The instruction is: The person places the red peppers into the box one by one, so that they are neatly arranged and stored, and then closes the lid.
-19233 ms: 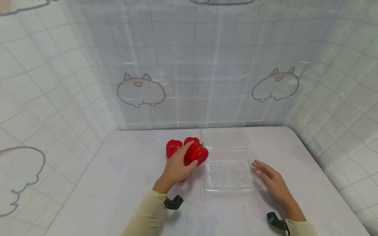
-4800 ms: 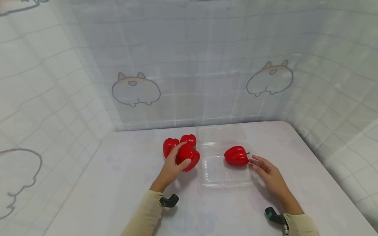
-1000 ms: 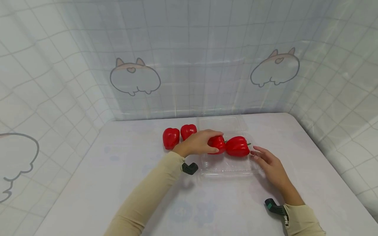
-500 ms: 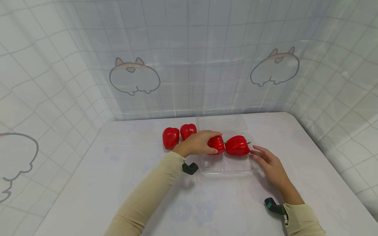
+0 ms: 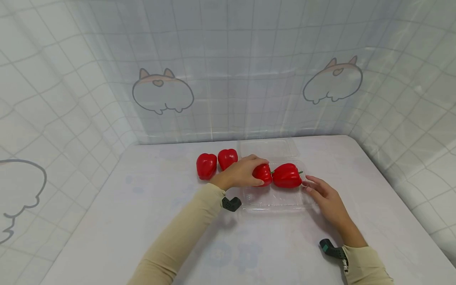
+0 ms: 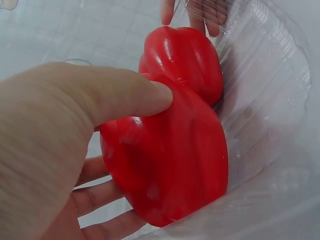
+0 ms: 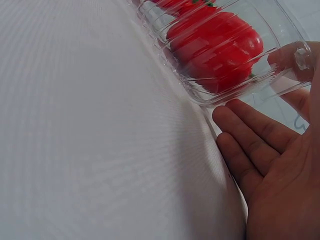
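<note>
from afar, i am gripping a red pepper (image 5: 263, 175) with the left hand (image 5: 239, 173) inside the clear box (image 5: 272, 199); another pepper (image 5: 286, 175) is lying at its three o'clock. the right hand (image 5: 328, 201), fingers relaxed, is resting near the box's right edge, contact unclear. two peppers (image 5: 206, 166) are waiting at ten o'clock. i am probably placing; a gentle release is seemingly needed next.

Room at front of container (image 5: 274, 199); two peppers (image 5: 286, 175), left hand (image 5: 243, 173) block rear; right hand (image 5: 327, 198) bars right side.
</note>
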Available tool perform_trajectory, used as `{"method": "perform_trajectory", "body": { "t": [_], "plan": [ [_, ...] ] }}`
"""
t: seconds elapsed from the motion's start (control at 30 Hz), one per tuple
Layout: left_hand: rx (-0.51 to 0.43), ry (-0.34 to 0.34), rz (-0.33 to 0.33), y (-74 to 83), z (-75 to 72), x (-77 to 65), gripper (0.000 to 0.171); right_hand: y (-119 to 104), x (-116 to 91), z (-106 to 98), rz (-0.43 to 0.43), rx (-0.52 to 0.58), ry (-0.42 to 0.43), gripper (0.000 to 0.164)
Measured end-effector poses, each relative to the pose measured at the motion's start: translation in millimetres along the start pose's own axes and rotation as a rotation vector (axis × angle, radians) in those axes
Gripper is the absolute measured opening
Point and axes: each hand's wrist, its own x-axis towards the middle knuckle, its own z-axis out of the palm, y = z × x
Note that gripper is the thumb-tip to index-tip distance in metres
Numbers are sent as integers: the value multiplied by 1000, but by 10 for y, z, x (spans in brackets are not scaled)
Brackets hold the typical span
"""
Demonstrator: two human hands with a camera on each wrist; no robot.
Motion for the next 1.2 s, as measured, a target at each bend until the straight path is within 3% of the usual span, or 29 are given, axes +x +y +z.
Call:
{"method": "perform_trajectory", "body": {
  "t": [0.37, 1.2],
  "plan": [
    [-13, -12, 5, 11, 11, -7, 72, -4, 1, 2, -4, 7, -5, 49],
    [128, -8, 10, 14, 15, -46, 72, -36, 1, 6, 11, 7, -8, 51]
  ]
}}
